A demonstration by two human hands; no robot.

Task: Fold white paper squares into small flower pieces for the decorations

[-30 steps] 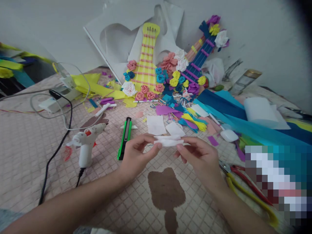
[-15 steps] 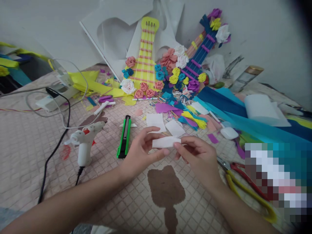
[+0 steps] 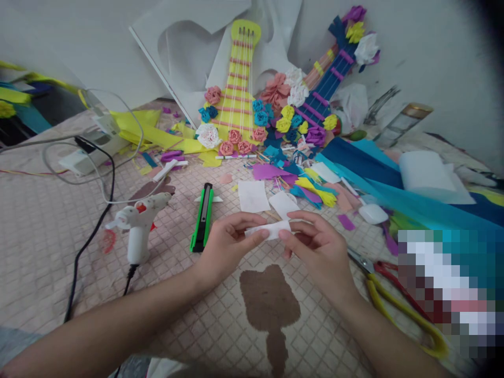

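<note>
My left hand point(image 3: 226, 244) and my right hand point(image 3: 317, 249) both pinch a small folded strip of white paper point(image 3: 271, 229), held just above the pink quilted surface point(image 3: 47, 231). The thumbs and forefingers meet on the strip from either side. Two flat white paper squares point(image 3: 254, 196) lie just beyond it. A green utility knife point(image 3: 202, 217) lies left of my left hand. A white glue gun point(image 3: 137, 223) stands further left with its black cord trailing toward me.
A yellow paper guitar point(image 3: 236, 89) and a blue one point(image 3: 328, 79) with paper roses lean on the wall. Coloured paper scraps point(image 3: 299, 181) and blue sheets point(image 3: 378, 178) cover the right. Pliers with red and yellow handles point(image 3: 388, 294) lie by my right wrist. A power strip point(image 3: 88, 152) sits at left.
The white strip has been pressed narrower between my fingers and my hands have drawn closer together. The view has shifted slightly.
</note>
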